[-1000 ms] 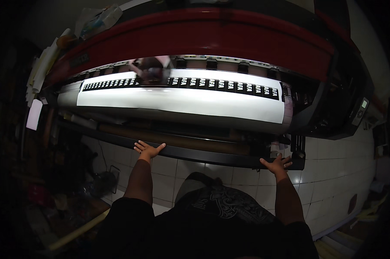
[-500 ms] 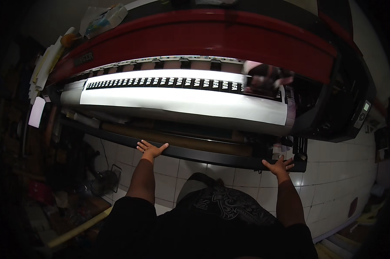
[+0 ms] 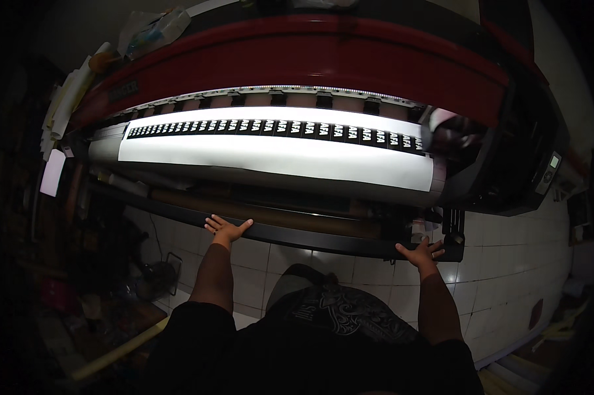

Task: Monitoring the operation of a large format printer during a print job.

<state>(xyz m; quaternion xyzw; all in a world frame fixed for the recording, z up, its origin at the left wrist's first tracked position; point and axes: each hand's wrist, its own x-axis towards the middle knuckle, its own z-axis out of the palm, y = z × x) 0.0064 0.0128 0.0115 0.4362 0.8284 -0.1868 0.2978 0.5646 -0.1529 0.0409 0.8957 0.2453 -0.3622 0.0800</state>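
Observation:
My left hand [image 3: 224, 230] lies with fingers spread on the black front bar [image 3: 297, 236] of a wide-format printer. Farther right, my right hand [image 3: 422, 253] rests on the same bar, its fingers apart too. Neither hand holds anything. Beyond them a white printed sheet [image 3: 277, 151] lies across the printer's platen, with a row of black blocks bearing white letters. At the right end of the sheet is the blurred print carriage [image 3: 453, 131], partly under the red printer cover [image 3: 297, 56].
A brown roll [image 3: 271, 212] sits behind the bar. At right is a control panel [image 3: 551, 168] with a small lit screen. Paper rolls [image 3: 73, 99] lean at the far left; a fan [image 3: 159, 273] stands on the tiled floor. A plastic bag [image 3: 153, 31] lies on top.
The print carriage has slid right, uncovering the right part of the printed row. Both hands stay on the bar; the whole view has shifted slightly.

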